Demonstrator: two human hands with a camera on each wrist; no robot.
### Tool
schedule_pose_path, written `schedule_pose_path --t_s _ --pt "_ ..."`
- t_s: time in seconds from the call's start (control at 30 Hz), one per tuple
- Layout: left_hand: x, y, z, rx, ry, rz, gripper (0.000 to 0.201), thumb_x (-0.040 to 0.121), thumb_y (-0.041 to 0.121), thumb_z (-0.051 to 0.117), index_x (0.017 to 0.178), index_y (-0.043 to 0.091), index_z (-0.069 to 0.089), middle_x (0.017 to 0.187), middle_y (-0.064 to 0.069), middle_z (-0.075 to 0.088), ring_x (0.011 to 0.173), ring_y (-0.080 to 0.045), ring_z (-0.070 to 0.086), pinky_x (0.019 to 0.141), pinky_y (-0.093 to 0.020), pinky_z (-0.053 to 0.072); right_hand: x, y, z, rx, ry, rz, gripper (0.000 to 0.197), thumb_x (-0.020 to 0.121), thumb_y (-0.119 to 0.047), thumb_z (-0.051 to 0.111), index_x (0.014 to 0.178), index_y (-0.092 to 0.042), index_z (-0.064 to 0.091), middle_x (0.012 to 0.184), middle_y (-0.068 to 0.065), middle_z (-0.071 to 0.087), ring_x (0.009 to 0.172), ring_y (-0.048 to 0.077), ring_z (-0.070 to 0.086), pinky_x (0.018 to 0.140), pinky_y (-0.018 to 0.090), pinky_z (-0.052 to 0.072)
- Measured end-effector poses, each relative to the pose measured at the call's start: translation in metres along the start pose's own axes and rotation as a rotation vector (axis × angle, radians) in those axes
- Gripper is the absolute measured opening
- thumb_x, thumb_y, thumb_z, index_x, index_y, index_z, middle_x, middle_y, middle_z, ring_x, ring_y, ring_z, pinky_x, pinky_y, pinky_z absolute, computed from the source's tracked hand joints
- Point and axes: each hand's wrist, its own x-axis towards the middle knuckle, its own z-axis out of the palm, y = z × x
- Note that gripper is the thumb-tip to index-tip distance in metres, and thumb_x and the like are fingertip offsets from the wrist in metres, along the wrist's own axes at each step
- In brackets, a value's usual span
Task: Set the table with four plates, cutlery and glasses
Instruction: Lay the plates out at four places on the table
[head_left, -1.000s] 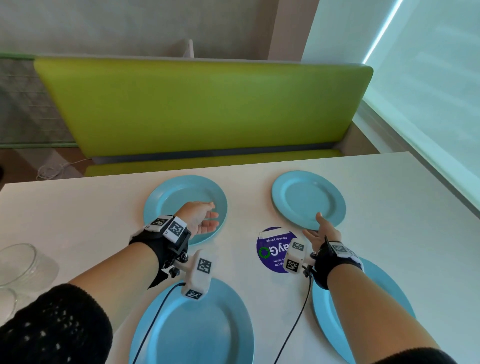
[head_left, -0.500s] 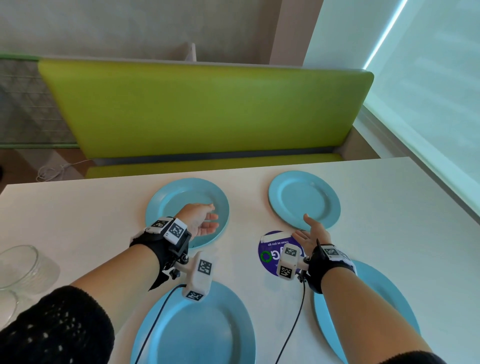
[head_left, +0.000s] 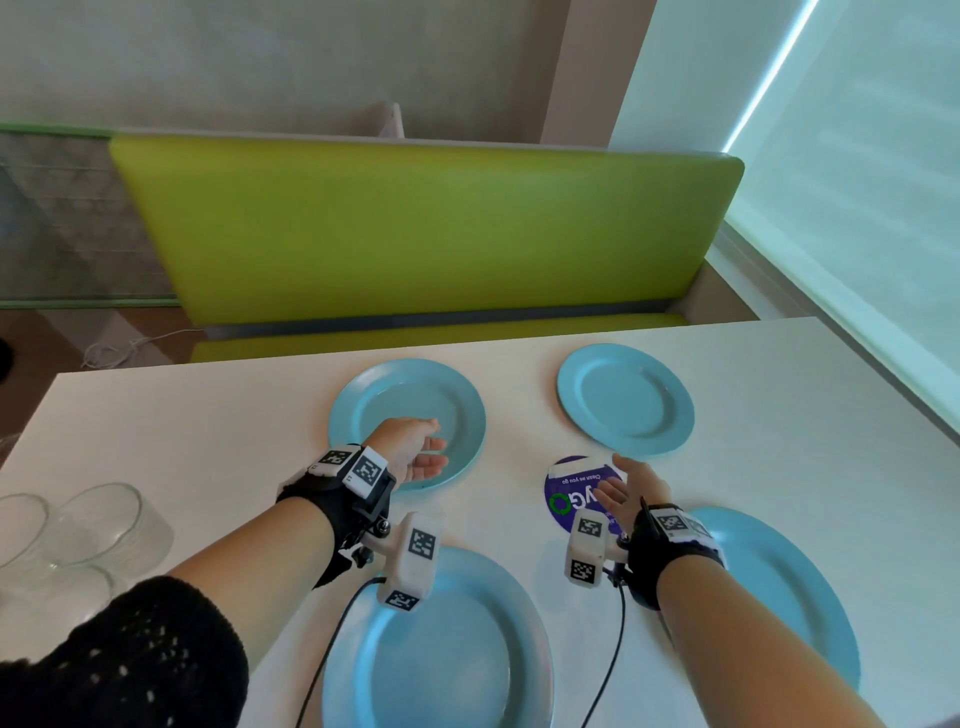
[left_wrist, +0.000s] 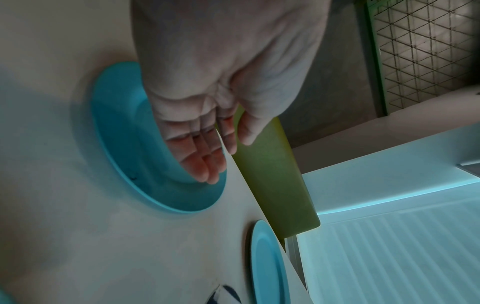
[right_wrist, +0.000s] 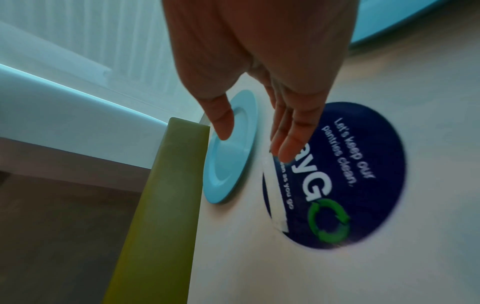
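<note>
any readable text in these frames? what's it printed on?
"Let's keep our pantries clean." on the round blue sticker stuck to the table.
"...as you go", same sticker; first word part hidden.
"...ayGO", big letters, start hidden by the right hand.
Wrist tags: square codes only, no words.

A white table carries four light blue plates: far left plate, far right plate, near left plate and near right plate. A round dark blue sticker printed "Clean as you go" lies flat between them. Clear drinking glasses stand grouped at the table's left edge.
</note>
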Motion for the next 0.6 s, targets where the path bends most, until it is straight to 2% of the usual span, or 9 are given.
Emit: schedule_pose_path --t_s 0.1,0.17,0.2,0.27,0.37,0.47,0.6 --pt "-0.012 -0.012 -0.011 0.035 -0.042 0.009 0.015 0.098 0.018 0.045 0.110 0.009 0.048 0.080 -0.004 0.056 0.062 -0.018 0.055 0.046 -0.022 0.050 -0.025 0.023 -0.002 -0.057 -0.023 -0.006 0.040 0.092 -0.013 0.056 0.127 0.003 0.045 0.122 0.022 0.051 0.083 0.026 0.055 0.080 0.034 0.048" --pt "-0.024 -0.024 -0.022 0.065 -0.082 0.014 0.013 0.098 0.018 0.044 0.107 0.009 0.047 0.078 -0.004 0.055 0.061 -0.018 0.054 0.048 -0.023 0.048 -0.047 0.044 -0.001 -0.094 -0.035 -0.004 0.024 0.094 -0.013 0.053 0.115 -0.002 0.049 0.111 0.018 0.052 0.077 0.023 0.052 0.083 0.036 0.047" --pt "-0.031 -0.031 -0.029 0.084 -0.103 0.020 0.012 0.099 0.018 0.044 0.106 0.009 0.046 0.077 -0.004 0.055 0.060 -0.018 0.053 0.047 -0.023 0.048 -0.059 0.055 0.000 -0.098 -0.036 -0.005 0.018 0.094 -0.012 0.052 0.109 -0.003 0.048 0.102 0.016 0.054 0.076 0.023 0.052 0.081 0.036 0.047" --pt "-0.046 -0.046 -0.047 0.132 -0.146 0.035 0.011 0.099 0.018 0.043 0.106 0.010 0.045 0.076 -0.004 0.054 0.058 -0.017 0.053 0.040 -0.019 0.046 -0.087 0.079 0.003 -0.098 -0.032 -0.008 0.006 0.094 -0.010 0.050 0.095 -0.004 0.050 0.082 0.011 0.052 0.066 0.021 0.048 0.065 0.031 0.046" --pt "-0.071 -0.071 -0.079 0.202 -0.208 0.063 0.009 0.099 0.016 0.042 0.106 0.012 0.046 0.077 -0.004 0.054 0.057 -0.017 0.052 0.039 -0.018 0.046 -0.131 0.118 0.010 -0.093 -0.024 -0.031 0.020 0.095 -0.009 0.048 0.075 -0.007 0.049 0.072 0.008 0.049 0.057 0.018 0.043 0.052 0.027 0.041" --pt "-0.098 -0.096 -0.113 0.276 -0.247 0.084 0.009 0.098 0.013 0.041 0.105 0.012 0.046 0.078 -0.005 0.053 0.056 -0.017 0.051 0.049 -0.024 0.045 -0.173 0.155 0.018 -0.098 -0.033 -0.026 0.021 0.095 -0.011 0.048 0.075 -0.010 0.049 0.073 0.005 0.051 0.056 0.016 0.043 0.040 0.021 0.044" --pt "-0.133 -0.132 -0.163 0.487 -0.267 0.121 0.008 0.095 0.017 0.045 0.097 0.011 0.050 0.078 -0.004 0.055 0.057 -0.015 0.049 0.055 -0.026 0.044 -0.226 0.203 0.031 -0.094 -0.064 -0.035 0.019 0.095 -0.010 0.048 0.076 -0.012 0.051 0.077 0.006 0.053 0.060 0.017 0.046 0.054 0.027 0.039"
